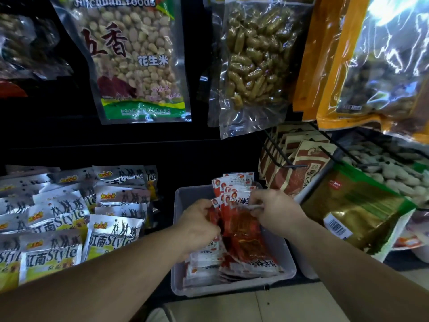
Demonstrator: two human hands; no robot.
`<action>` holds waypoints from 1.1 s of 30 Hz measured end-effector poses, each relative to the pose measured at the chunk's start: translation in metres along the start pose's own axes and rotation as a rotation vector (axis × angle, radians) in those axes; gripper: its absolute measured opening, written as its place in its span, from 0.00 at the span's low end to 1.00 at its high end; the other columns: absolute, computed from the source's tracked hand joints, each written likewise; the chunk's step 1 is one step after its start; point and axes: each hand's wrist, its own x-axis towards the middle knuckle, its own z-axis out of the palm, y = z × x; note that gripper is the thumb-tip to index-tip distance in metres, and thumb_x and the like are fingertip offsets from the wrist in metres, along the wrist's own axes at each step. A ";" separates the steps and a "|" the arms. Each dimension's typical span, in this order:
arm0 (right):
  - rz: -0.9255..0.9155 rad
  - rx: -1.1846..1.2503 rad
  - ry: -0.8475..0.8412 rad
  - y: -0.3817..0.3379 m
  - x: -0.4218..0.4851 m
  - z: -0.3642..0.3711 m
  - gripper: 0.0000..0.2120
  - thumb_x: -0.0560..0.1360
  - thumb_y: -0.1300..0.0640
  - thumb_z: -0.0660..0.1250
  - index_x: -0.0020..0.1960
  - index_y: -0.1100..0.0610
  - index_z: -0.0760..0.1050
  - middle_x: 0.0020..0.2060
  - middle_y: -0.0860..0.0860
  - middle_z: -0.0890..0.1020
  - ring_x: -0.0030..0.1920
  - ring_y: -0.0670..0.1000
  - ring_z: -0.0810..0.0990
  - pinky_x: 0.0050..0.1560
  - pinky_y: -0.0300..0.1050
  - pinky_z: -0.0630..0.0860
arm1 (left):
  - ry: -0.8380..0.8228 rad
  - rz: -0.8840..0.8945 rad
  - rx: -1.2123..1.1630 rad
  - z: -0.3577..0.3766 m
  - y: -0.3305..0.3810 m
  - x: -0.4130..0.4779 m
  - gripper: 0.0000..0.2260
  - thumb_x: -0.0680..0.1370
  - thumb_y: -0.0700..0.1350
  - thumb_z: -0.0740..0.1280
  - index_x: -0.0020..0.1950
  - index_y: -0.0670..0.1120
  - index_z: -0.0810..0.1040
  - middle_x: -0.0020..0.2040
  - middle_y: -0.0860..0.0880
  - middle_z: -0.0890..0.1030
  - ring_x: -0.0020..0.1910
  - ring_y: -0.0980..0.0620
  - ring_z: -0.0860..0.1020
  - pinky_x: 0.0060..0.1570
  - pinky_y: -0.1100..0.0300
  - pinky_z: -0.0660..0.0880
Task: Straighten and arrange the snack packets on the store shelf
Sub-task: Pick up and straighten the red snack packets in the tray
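Observation:
A clear plastic bin (286, 259) on the low shelf holds several red and white snack packets (243, 242). Some stand upright at the back, others lie flat at the front. My left hand (199, 225) grips the left edge of the upright red packets. My right hand (276, 209) pinches the top right of the same bunch. Both hands are over the middle of the bin.
Silver and yellow packets (69, 219) lie in rows to the left. A peanut bag (132, 56) and a bag of green snacks (253, 63) hang above. Brown packets (299, 168) on a hook and a gold-green bag (357, 205) crowd the right.

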 end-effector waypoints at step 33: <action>0.113 -0.246 0.223 -0.011 0.054 0.078 0.07 0.79 0.58 0.65 0.56 0.52 0.79 0.56 0.52 0.78 0.58 0.57 0.76 0.41 0.45 0.68 | 0.007 0.041 -0.113 -0.012 -0.026 0.002 0.18 0.80 0.37 0.69 0.53 0.62 0.73 0.50 0.64 0.73 0.53 0.61 0.76 0.45 0.73 0.72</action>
